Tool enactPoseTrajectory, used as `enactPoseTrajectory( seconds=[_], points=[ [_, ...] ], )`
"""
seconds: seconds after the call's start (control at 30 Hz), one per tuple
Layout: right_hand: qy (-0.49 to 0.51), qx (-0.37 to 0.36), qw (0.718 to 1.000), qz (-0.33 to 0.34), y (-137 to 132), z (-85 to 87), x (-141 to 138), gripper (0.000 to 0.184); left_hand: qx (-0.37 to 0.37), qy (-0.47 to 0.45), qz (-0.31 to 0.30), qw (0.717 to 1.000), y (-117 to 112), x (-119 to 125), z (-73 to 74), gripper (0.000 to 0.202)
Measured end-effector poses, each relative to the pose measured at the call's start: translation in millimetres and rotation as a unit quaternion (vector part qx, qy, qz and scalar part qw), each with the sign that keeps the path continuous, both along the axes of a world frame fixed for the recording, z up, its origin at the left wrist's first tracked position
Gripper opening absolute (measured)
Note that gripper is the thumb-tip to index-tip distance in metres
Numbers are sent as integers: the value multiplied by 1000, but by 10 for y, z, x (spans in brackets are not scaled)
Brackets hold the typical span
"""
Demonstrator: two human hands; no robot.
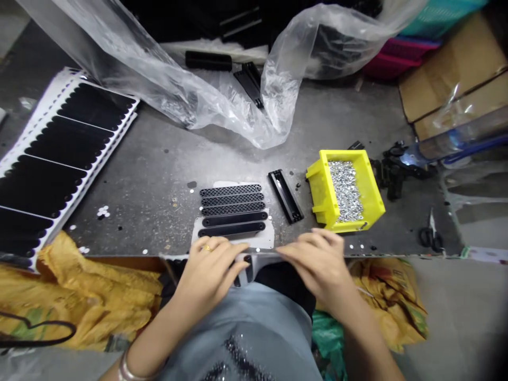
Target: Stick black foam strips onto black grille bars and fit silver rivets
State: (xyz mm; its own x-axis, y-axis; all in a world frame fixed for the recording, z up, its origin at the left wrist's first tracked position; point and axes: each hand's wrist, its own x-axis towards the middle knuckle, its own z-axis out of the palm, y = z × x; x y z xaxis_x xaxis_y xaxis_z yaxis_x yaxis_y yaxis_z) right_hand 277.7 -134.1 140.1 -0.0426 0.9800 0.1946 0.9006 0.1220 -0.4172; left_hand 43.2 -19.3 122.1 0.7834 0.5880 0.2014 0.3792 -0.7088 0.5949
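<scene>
My left hand [212,267] is at the front edge of the bench, fingers curled, thumb near the index finger. Beside the thumb shows a small dark and grey object [247,264]; whether the hand grips it is unclear. My right hand [317,259] is also at the edge, fingertips drawn together; anything between them is hidden. Just beyond my left hand, several black plastic strips lie in a row, the far ones with a lattice face [232,199], the near ones smooth [234,229]. A hollow black rectangular part [285,196] rests beyond my right hand.
A yellow bin [373,196] of small shiny metal pieces [344,190] stands at right. Scissors [431,234] lie near the right corner. Sheets of black rounded strips [65,159] are stacked at left. Clear plastic film [278,106] drapes across the back; cardboard [452,63] stands back right.
</scene>
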Motion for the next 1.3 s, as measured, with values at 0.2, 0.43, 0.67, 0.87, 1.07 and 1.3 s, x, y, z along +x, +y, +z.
enactPoseTrajectory(
  seconds=[0.2,0.43,0.67,0.87,1.07,1.3],
  points=[
    [8,128,991,-36,101,-47,-232,23,-128,-22,-11,991,92,73,170,18],
    [428,48,901,56,44,-70,-225,9,-16,-55,79,995,39,21,1,15],
    [333,46,940,-52,592,18,-190,38,95,-40,159,982,64,-111,-69,8],
    [101,71,986,112,1235,-221,-523,22,-84,10,283,956,571,-319,-24,17],
    [105,43,985,126,1346,-261,-533,16,-151,-28,255,955,680,-274,-132,19],
    [101,34,987,117,1388,-259,-613,15,-183,-40,257,948,730,-235,-173,15]
  ],
)
